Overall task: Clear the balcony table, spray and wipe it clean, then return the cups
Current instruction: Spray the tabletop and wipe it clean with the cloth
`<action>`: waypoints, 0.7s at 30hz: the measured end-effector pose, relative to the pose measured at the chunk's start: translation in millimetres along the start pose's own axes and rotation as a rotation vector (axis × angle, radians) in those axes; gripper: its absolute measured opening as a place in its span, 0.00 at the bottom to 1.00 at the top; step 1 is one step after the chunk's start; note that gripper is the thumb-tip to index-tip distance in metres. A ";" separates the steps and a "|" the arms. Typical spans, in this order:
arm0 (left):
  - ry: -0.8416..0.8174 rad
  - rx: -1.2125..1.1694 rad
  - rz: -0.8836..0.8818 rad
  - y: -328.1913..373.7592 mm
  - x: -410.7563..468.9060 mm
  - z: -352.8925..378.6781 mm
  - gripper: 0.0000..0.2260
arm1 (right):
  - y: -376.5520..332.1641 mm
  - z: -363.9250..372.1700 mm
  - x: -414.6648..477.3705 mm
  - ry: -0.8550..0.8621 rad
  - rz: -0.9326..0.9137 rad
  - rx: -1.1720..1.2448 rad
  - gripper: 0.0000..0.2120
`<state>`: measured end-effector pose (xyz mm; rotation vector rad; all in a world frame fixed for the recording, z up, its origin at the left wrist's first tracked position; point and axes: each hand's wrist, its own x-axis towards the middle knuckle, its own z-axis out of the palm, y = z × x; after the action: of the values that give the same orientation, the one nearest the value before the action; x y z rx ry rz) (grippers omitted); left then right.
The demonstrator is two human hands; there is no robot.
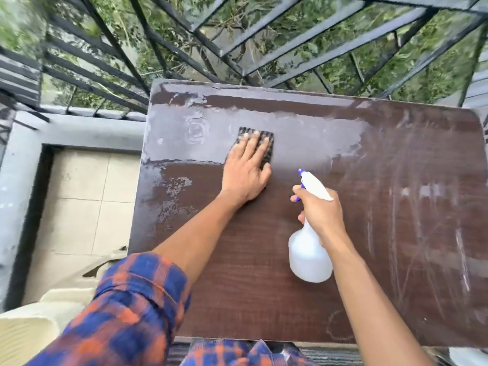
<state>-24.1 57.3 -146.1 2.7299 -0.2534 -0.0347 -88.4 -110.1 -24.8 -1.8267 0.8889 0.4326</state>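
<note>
The brown balcony table point(396, 207) fills the middle of the head view; its far left part is grey with dust or wet film, its near part dark. My left hand point(247, 173) lies flat, fingers spread, pressing a dark checked cloth point(265, 137) onto the tabletop at the edge of the grey patch. My right hand point(320, 210) grips the neck of a white spray bottle point(309, 254) with a blue nozzle, held just above the table, nozzle toward the cloth. No cups are in view.
A black metal railing point(237, 48) runs close behind the table's far edge, with greenery below. A grey ledge point(79, 130) and tiled floor point(79, 202) lie to the left. Something cream-coloured point(31, 326) sits at bottom left.
</note>
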 end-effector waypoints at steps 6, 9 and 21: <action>0.182 0.082 -0.391 -123.2 -65.1 -45.5 0.28 | -16.5 44.1 -15.5 -0.133 -0.048 -0.072 0.07; 0.189 0.075 -0.461 -140.2 -83.9 -54.3 0.28 | -26.6 63.9 -23.4 -0.189 -0.078 -0.125 0.08; 0.173 0.004 -0.714 -151.8 11.2 -67.9 0.29 | -47.7 94.2 -10.9 -0.195 -0.135 -0.197 0.19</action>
<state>17.0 218.7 -142.6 2.6572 0.7679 0.0049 -50.6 -10.9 -27.0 -1.9707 0.6027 0.6177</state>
